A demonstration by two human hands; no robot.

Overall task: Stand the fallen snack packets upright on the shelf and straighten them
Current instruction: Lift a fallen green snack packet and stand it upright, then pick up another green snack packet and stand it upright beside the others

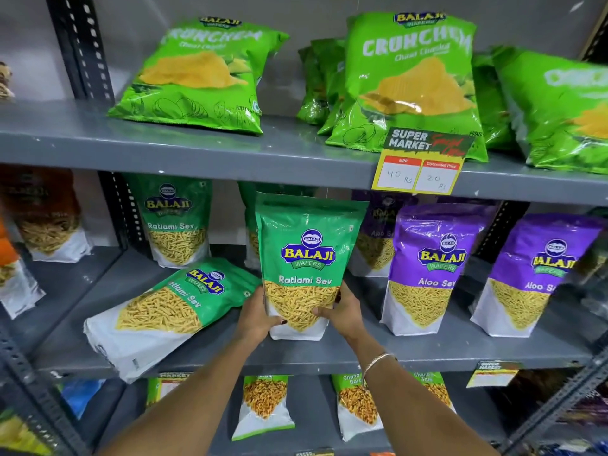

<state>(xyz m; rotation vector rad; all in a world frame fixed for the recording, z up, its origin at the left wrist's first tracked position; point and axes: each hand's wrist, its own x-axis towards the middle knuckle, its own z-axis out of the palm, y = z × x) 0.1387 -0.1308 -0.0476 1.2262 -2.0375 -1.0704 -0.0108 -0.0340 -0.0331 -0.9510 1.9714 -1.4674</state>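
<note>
A green Ratlami Sev packet (pixel 306 258) stands upright at the front of the middle shelf (pixel 427 352). My left hand (pixel 258 315) grips its lower left edge and my right hand (pixel 342 311) grips its lower right edge. To its left, a second green Ratlami Sev packet (pixel 158 311) lies fallen on its back, its white bottom hanging over the shelf's front edge. A third Ratlami Sev packet (pixel 177 222) stands upright at the back left, and another is partly hidden behind the held one.
Two purple Aloo Sev packets (pixel 431 268) (pixel 536 274) stand to the right. Green Crunchem chip bags (pixel 204 74) (pixel 411 80) lean on the top shelf, with a yellow price tag (pixel 421 166) on its edge. Smaller packets (pixel 263 406) stand on the shelf below.
</note>
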